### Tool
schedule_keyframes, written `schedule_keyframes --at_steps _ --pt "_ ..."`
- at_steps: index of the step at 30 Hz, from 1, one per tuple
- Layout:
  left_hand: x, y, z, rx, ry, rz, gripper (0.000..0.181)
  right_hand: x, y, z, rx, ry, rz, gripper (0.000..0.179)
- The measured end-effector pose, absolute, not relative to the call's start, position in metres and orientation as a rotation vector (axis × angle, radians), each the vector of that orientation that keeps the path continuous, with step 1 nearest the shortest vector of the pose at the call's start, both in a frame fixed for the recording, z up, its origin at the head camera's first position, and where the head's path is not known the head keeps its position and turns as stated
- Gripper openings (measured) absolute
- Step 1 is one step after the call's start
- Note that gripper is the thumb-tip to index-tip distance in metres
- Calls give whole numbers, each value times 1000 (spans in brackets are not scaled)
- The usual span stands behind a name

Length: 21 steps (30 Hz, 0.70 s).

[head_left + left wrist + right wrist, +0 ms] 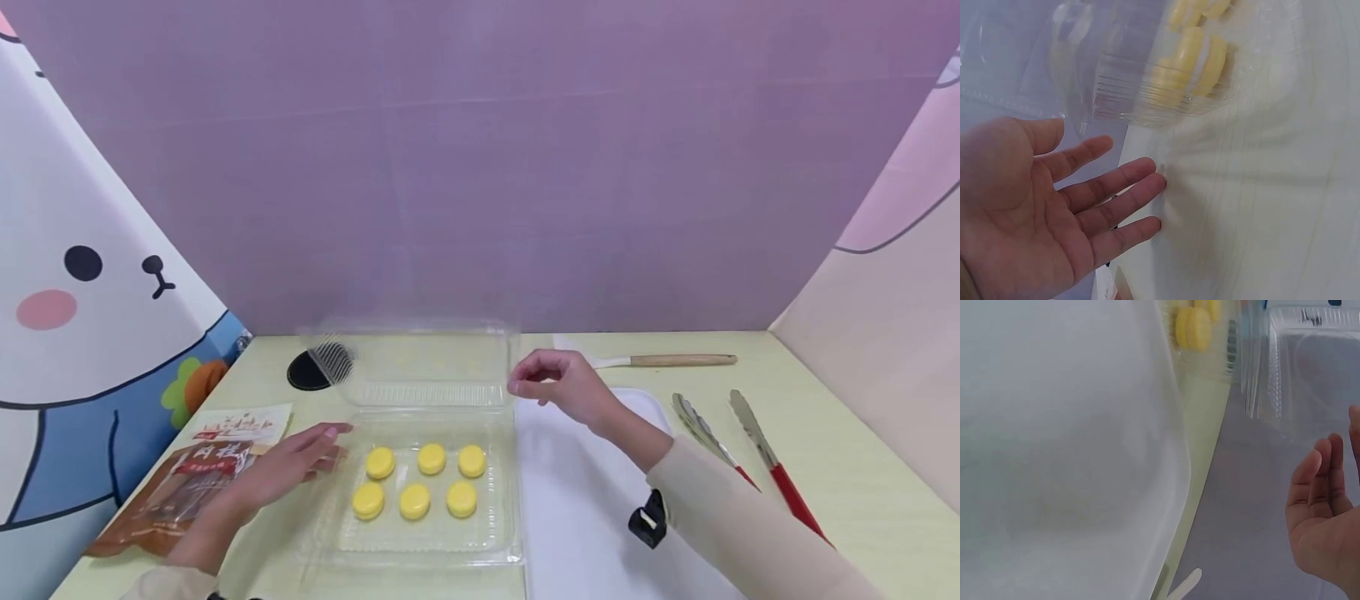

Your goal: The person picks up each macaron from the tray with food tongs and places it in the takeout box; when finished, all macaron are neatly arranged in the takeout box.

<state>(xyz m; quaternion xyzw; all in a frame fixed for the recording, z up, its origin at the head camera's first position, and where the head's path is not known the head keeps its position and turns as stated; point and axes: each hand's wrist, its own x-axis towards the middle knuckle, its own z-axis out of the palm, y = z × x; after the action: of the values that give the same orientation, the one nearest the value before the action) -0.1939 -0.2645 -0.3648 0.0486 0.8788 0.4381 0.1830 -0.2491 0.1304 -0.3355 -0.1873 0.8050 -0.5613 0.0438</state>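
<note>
Several yellow macarons [431,459] sit in two rows inside a clear plastic clamshell box [420,546]. Its hinged lid [427,358] is raised at the back. My left hand [288,467] is beside the box's left edge, and in the left wrist view its fingers [1116,203] are spread and hold nothing. At the lid's right edge is my right hand [562,383], fingertips overlapping that edge in the head view. The right wrist view shows its fingers [1319,475] loosely bent, with a gap between them and the lid [1272,375].
Right of the box lies a white tray [577,508]. Red-handled tongs [780,467] lie open to its right, and a wooden-handled utensil [682,360] lies behind it. Brown food packaging [180,492] is at the left. A round black disc [307,372] lies behind, partly seen through the lid.
</note>
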Motion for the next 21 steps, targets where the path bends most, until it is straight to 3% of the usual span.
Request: schedule_keyframes --at_steps 7,13,21 --pt "-192 -271 -366 113 2427 1297 59 -225 139 -339 -791 2507 -1523 14" --pt "-190 -277 -365 254 2451 1323 53 -210 148 -349 -992 2558 -1366 22" --pt "-187 -279 -360 11 2402 1280 83 -198 151 -356 -1152 2590 -1228 24"
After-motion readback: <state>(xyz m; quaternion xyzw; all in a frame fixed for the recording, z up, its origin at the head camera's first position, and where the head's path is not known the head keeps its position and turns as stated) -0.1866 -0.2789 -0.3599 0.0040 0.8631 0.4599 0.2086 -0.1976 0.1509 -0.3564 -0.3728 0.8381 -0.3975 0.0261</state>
